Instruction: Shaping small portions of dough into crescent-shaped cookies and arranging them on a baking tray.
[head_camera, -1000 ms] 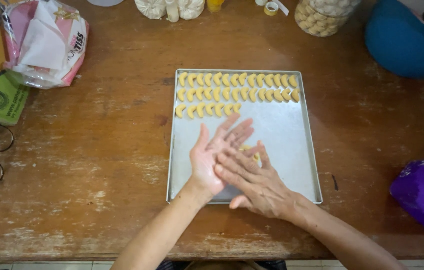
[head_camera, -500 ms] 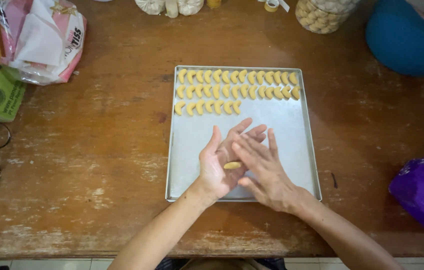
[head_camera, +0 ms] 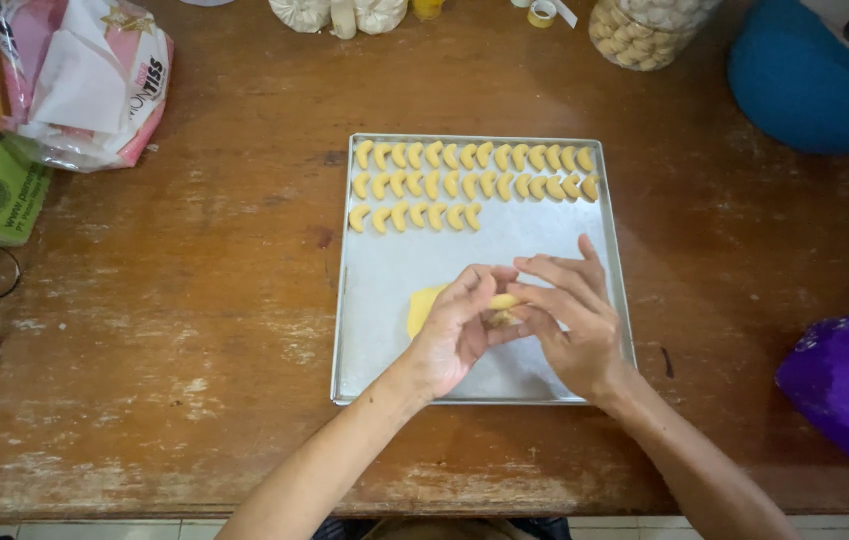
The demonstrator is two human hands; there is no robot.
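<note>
Both hands' fingers (head_camera: 489, 290) pinch a dough piece (head_camera: 502, 303) over the tray (head_camera: 384, 350); squeezing harder could tear it.

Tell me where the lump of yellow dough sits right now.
In the head view the lump of yellow dough lies on the metal baking tray, in its lower half, just beside the left hand and below the rows of crescent pieces.

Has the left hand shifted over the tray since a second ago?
Yes. The left hand has curled its fingers rightward to pinch the dough piece with the right hand, staying over the baking tray's lower half.
</note>
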